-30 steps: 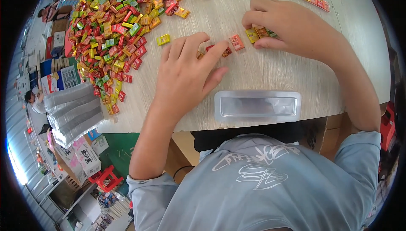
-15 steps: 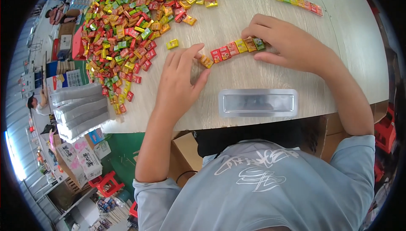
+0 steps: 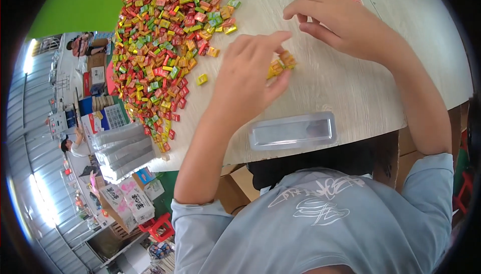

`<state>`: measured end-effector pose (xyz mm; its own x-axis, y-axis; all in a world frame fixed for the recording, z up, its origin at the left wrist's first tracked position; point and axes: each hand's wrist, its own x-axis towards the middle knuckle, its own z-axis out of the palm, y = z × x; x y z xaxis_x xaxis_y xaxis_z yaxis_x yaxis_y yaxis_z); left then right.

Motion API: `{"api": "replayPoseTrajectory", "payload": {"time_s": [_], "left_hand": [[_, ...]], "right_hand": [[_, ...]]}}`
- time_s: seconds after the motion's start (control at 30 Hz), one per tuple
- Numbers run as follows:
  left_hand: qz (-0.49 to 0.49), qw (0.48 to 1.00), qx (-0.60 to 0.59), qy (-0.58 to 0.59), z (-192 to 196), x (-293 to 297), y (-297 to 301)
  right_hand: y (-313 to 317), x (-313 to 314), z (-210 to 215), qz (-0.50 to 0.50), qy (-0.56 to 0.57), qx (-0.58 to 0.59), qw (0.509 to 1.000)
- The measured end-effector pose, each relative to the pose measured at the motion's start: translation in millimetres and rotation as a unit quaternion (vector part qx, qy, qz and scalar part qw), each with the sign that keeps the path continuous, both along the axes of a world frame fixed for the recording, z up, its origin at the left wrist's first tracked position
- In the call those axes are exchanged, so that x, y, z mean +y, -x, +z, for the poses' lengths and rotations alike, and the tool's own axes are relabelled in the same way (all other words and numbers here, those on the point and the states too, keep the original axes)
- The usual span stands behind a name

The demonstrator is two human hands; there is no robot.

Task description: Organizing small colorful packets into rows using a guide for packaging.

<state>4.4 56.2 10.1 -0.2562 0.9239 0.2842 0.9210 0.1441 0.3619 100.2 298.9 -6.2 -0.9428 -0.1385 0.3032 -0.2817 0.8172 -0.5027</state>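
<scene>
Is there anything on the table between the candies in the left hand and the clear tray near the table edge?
Nothing visible. The left hand holds a few candies at its fingers, and only bare table shows between them and the clear tray. The candy pile lies off to the left.

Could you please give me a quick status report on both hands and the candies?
Left hand gripping short stack of wrapped candies. Right hand empty, fingers curled above table. Clear tray at near edge, nothing blocking.

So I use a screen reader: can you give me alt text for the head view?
A person's left hand pinches a short row of wrapped candies on a pale wooden table, the right hand hovering just beyond. A big heap of colourful candies lies left; a clear plastic tray sits at the near edge.
</scene>
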Motion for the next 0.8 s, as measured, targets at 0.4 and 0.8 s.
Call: {"api": "replayPoseTrajectory", "payload": {"time_s": [0.4, 0.8], "left_hand": [[0.155, 0.98, -0.086, 0.093, -11.7, -73.7, 6.5], [0.11, 0.99, -0.086, 0.012, -30.4, -64.1, 2.3]], "right_hand": [[-13.7, -33.2, -6.9, 0.078, 0.017, -0.089, 0.993], [-1.2, -49.2, -14.3, 0.06, 0.027, -0.092, 0.994]]}}
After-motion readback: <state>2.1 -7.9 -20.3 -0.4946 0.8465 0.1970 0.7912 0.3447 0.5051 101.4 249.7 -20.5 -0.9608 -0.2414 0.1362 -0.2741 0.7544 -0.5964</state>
